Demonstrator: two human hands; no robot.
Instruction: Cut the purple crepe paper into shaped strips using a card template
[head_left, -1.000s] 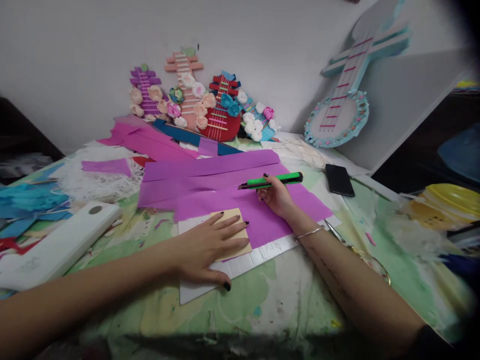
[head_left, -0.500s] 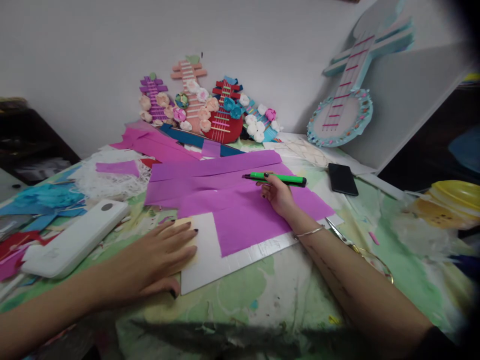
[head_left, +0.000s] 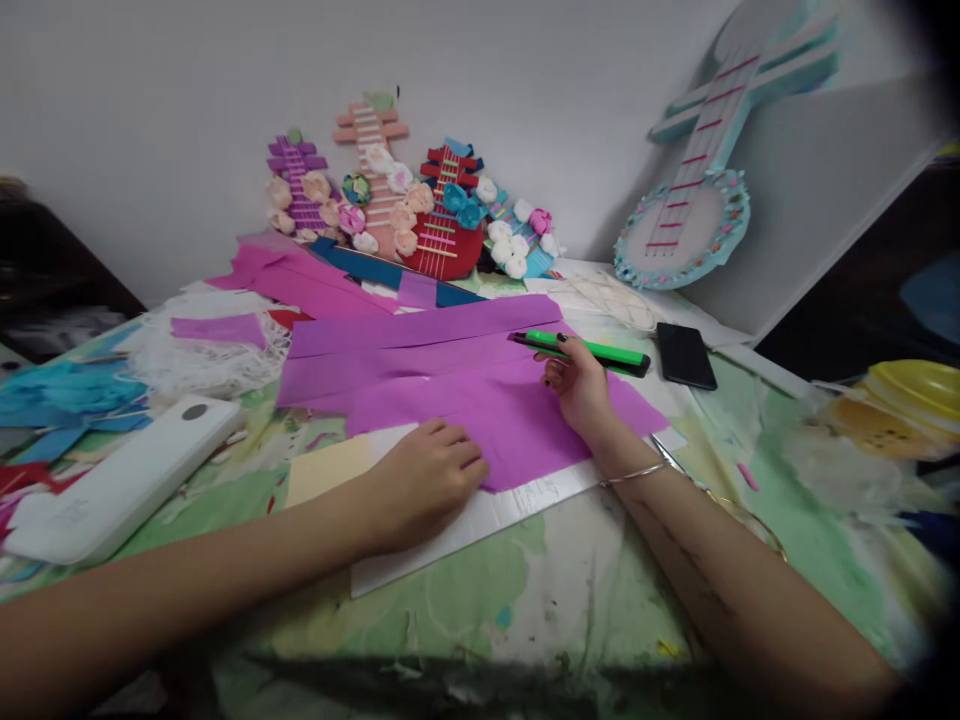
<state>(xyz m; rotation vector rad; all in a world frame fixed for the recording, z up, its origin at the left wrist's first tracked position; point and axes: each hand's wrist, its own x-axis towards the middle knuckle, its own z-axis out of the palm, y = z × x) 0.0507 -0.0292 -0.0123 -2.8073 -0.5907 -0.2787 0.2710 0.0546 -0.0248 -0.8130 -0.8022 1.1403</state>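
Purple paper (head_left: 517, 420) lies over a white board (head_left: 517, 508) on the table in front of me. My left hand (head_left: 431, 480) rests on the board and the paper's lower left edge, its fingers curled under; whether they pinch anything is hidden. Between the fingers of my right hand (head_left: 581, 385) is a green cutter (head_left: 611, 357), held above the paper with its dark tip pointing left. A piece of cream paper (head_left: 326, 468) lies beside the board, partly behind my left forearm. Scissors (head_left: 667, 455) lie partly under my right forearm.
A white device (head_left: 127, 480) lies at the left, near white paper shreds (head_left: 202, 345). Decorated paper guitars (head_left: 442, 220) lean on the wall. A black phone (head_left: 685, 356) lies at the right, with a yellow container (head_left: 915, 400) farther right.
My left hand has moved right from the cream paper onto the purple paper's edge, and its spread fingers have curled. My right hand has moved slightly right with the cutter.
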